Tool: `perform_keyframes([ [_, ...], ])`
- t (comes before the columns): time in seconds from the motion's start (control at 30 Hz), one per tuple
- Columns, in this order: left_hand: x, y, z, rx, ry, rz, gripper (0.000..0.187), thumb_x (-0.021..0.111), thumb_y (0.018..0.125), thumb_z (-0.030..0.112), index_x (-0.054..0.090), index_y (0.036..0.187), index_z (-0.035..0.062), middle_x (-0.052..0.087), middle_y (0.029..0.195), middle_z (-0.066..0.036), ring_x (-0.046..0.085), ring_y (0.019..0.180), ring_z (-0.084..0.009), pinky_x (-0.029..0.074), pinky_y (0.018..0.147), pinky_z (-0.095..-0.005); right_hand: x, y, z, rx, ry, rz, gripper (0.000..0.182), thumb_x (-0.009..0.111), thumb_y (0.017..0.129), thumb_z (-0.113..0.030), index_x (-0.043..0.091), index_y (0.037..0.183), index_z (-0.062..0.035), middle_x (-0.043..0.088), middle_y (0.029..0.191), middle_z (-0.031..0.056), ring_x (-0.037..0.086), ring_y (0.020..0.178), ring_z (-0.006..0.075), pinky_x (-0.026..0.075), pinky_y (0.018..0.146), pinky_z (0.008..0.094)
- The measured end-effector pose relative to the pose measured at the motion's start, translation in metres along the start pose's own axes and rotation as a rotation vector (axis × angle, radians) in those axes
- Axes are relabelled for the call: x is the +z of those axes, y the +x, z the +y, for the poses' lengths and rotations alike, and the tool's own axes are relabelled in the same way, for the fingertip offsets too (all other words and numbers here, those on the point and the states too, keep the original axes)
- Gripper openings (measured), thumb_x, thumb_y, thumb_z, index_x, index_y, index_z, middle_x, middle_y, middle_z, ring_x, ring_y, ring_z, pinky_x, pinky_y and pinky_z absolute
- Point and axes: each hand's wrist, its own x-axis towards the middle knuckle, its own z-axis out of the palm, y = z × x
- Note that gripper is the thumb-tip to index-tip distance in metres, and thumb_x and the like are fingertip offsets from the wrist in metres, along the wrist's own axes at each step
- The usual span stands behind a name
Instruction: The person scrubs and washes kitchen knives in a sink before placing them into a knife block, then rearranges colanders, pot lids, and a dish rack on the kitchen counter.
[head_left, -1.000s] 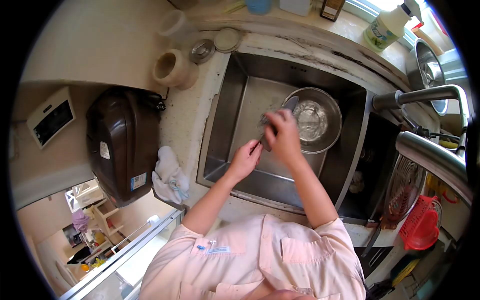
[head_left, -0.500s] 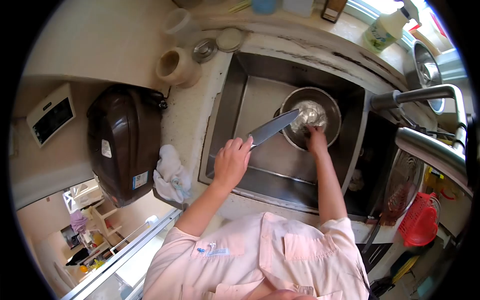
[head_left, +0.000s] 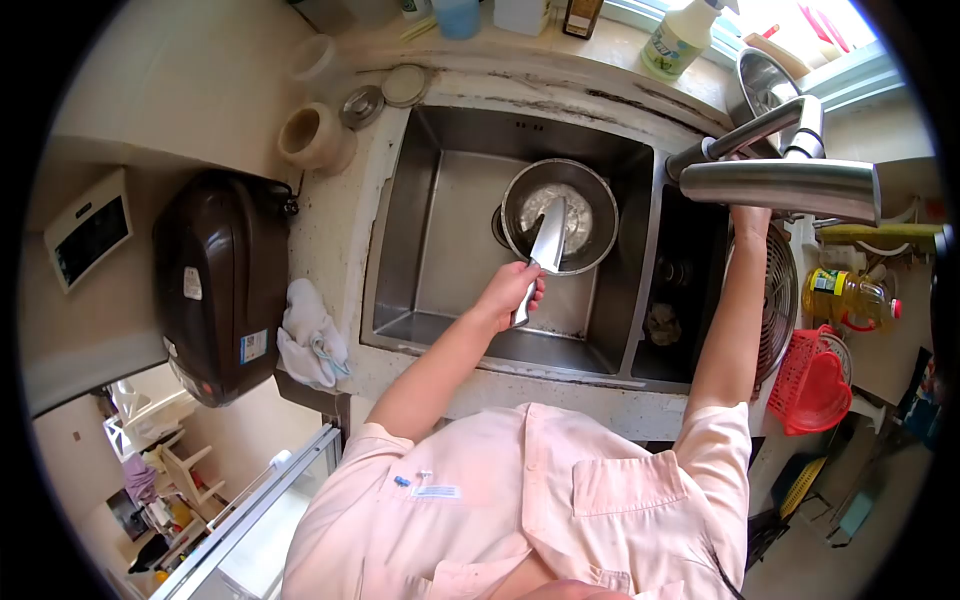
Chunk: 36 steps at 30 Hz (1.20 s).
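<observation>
My left hand is closed round the handle of a kitchen knife. The broad blade points away from me and lies over the near side of a metal pot, which holds some water. That pot stands inside the large basin of a steel sink. To the right, my right hand reaches up behind the thick tap spout. Its fingers are hidden there, so what they touch does not show.
Right of the large basin lies a dark smaller basin. A red basket and an oil bottle are farther right. On the left are a white cloth and a brown appliance. A spray bottle stands on the back ledge.
My right hand has left the pot and moved right to behind the tap. My left hand has turned the knife from pointing rightward to pointing away over the pot. The view has shifted right.
</observation>
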Motion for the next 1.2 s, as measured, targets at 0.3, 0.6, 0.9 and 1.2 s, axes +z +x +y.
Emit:
perform_keyframes([
  [0.3, -0.052, -0.046, -0.026, 0.075, -0.087, 0.234, 0.016, 0.044, 0.093, 0.020, 0.049, 0.096, 0.0052, 0.050, 0.070, 0.000, 0.047, 0.058, -0.0074, 0.039, 0.047, -0.0202, 0.062, -0.177, -0.145, 0.170, 0.415, -0.719, 0.033, 0.064, 0.076, -0.017, 0.057, 0.108, -0.0085, 0.057, 0.099, 0.0177, 0.056, 0.091, 0.0350, 0.046, 0.078, 0.0406],
  [0.6, -0.087, -0.089, -0.022, 0.091, -0.069, 0.299, 0.017, 0.045, 0.092, 0.020, 0.048, 0.098, 0.0050, 0.050, 0.070, 0.000, 0.046, 0.058, -0.0067, 0.038, 0.046, -0.0193, 0.138, -0.245, -0.150, 0.291, 0.143, -1.013, 0.053, 0.071, 0.068, -0.019, 0.049, 0.116, -0.0100, 0.055, 0.111, 0.0167, 0.057, 0.091, 0.0367, 0.047, 0.079, 0.0440],
  [0.9, -0.106, -0.081, -0.018, 0.085, -0.099, 0.221, 0.015, 0.046, 0.092, 0.019, 0.049, 0.097, 0.0049, 0.051, 0.071, 0.000, 0.047, 0.058, -0.0067, 0.038, 0.048, -0.0194, 0.128, -0.270, -0.106, 1.779, 0.926, -0.722, 0.046, 0.067, 0.072, -0.010, 0.050, 0.114, -0.0035, 0.057, 0.109, 0.0089, 0.057, 0.092, 0.0223, 0.046, 0.072, 0.0437],
  [1.2, -0.111, -0.090, -0.006, 0.111, -0.074, 0.199, 0.014, 0.046, 0.091, 0.017, 0.049, 0.096, 0.0044, 0.050, 0.070, -0.001, 0.047, 0.059, -0.0071, 0.038, 0.048, -0.0200, 0.101, -0.256, -0.140, 1.548, 0.923, -0.472, 0.041, 0.054, 0.071, 0.003, 0.052, 0.111, -0.0033, 0.060, 0.096, 0.0079, 0.059, 0.080, 0.0205, 0.048, 0.067, 0.0327],
])
